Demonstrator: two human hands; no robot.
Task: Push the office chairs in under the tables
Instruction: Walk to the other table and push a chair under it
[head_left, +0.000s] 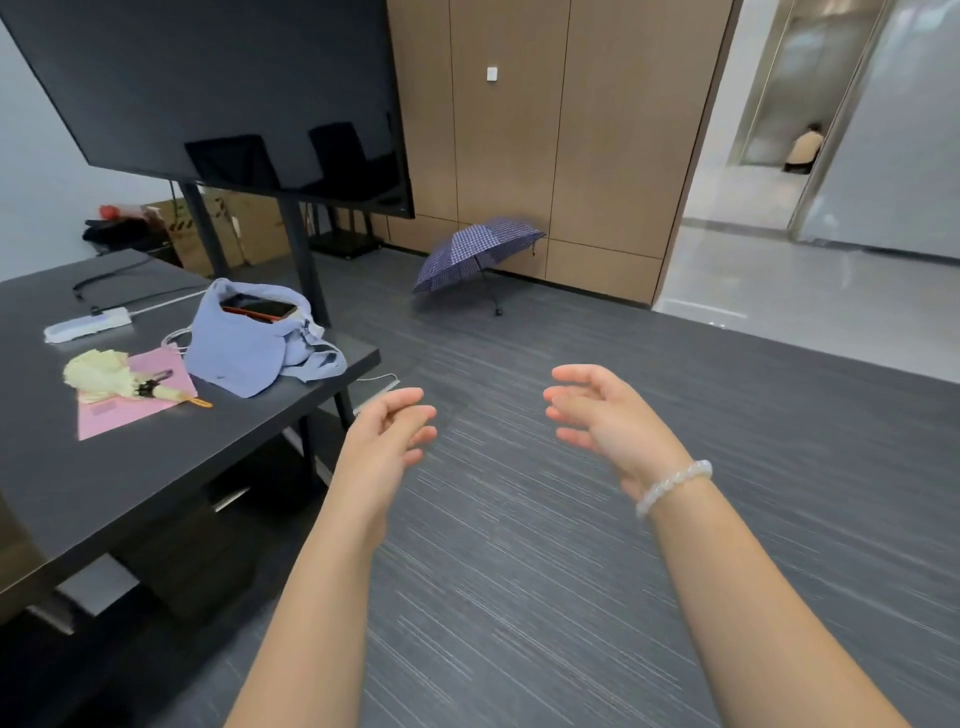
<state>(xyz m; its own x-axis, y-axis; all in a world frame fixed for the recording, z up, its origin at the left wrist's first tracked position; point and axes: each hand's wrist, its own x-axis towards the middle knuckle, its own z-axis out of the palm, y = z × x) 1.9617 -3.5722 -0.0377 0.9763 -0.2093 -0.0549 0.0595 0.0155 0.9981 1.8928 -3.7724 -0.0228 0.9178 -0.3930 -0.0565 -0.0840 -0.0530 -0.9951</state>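
Observation:
No office chair shows directly in the head view; only dark reflections of chair backs appear in the big screen (218, 93). A dark grey table (130, 467) fills the left side, its corner near my left hand. My left hand (387, 431) and my right hand (602, 415) are stretched out in front of me over the grey carpet, palms facing each other, fingers loosely curled and holding nothing. A pale bead bracelet (672, 486) circles my right wrist.
On the table lie a blue cloth bag (244, 353) with a phone in it, a folded pale yellow umbrella (114, 376) on pink paper, and a white power strip (88, 323). An open checked umbrella (475, 252) stands on the floor by the wood-panelled wall. A doorway opens at right.

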